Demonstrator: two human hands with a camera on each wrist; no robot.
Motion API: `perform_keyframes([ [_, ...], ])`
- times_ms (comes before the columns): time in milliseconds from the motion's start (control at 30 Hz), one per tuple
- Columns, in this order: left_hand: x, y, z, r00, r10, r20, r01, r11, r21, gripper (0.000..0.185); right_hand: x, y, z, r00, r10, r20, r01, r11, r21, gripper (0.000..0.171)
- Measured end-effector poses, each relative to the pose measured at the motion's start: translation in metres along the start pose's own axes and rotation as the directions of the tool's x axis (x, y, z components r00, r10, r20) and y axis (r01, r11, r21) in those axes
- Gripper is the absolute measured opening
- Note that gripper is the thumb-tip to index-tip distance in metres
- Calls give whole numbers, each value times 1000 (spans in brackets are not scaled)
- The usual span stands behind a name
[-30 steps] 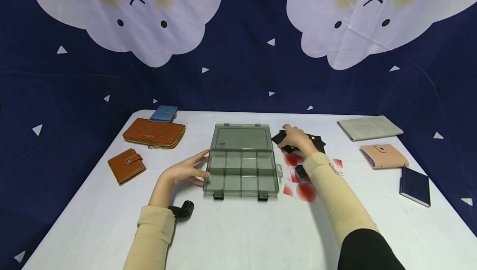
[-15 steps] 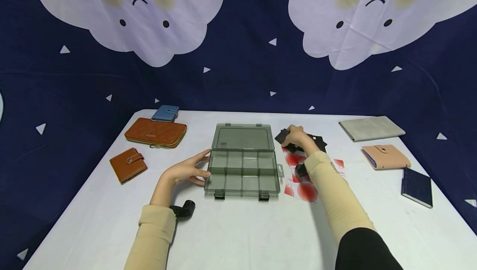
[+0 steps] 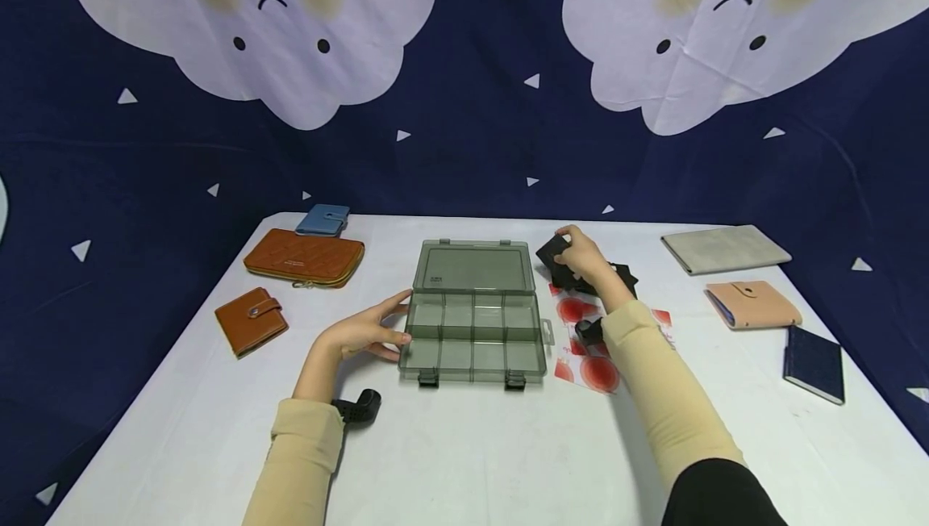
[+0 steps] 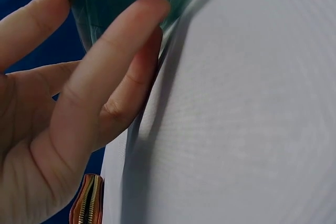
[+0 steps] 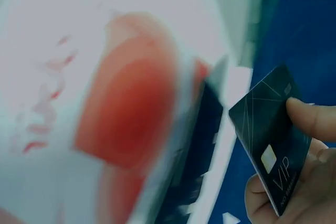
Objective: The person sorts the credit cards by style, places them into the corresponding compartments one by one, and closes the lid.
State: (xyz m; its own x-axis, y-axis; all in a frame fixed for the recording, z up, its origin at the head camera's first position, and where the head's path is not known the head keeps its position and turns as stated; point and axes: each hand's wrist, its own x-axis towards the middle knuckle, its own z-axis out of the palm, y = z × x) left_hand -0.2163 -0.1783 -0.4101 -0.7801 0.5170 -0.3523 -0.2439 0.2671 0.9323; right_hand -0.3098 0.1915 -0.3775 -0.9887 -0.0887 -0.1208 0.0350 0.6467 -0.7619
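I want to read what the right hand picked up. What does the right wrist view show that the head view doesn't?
Only the right wrist view shows the black card with VIP lettering and a chip mark. Only the head view shows the open organiser box, the left hand against its side, and the wallets around it. Both show the right hand pinching the card over the red-dotted sheet.

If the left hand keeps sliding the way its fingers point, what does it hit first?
The left hand points right, and its fingertips already touch the left wall of the open smoky-grey clear plastic compartment box. That wall comes first; nothing lies between.
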Motion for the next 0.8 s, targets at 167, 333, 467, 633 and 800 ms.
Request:
perform_keyframes([
  [167, 0, 1, 0, 1000, -3, -6, 3, 1000, -4, 90, -8, -22, -2, 996, -71, -45, 73, 997, 40, 59],
  [333, 0, 1, 0, 1000, -5, 1, 5, 1000, -11, 91, -19, -46, 3, 997, -72, -13, 73, 993, 93, 63],
  [467, 0, 1, 0, 1000, -1, 10, 1, 1000, -8, 91, -27, -62, 15, 997, -72, 31, 65, 982, 175, 49],
  [633, 0, 1, 1, 1000, -14, 1, 14, 1000, -10, 91, -36, -78, 33, 991, -130, 37, 123, 981, 151, 26],
  [800, 1, 1, 1, 1000, -16, -3, 16, 1000, -15, 91, -43, -90, 53, 976, -191, 104, 189, 982, 23, 19],
])
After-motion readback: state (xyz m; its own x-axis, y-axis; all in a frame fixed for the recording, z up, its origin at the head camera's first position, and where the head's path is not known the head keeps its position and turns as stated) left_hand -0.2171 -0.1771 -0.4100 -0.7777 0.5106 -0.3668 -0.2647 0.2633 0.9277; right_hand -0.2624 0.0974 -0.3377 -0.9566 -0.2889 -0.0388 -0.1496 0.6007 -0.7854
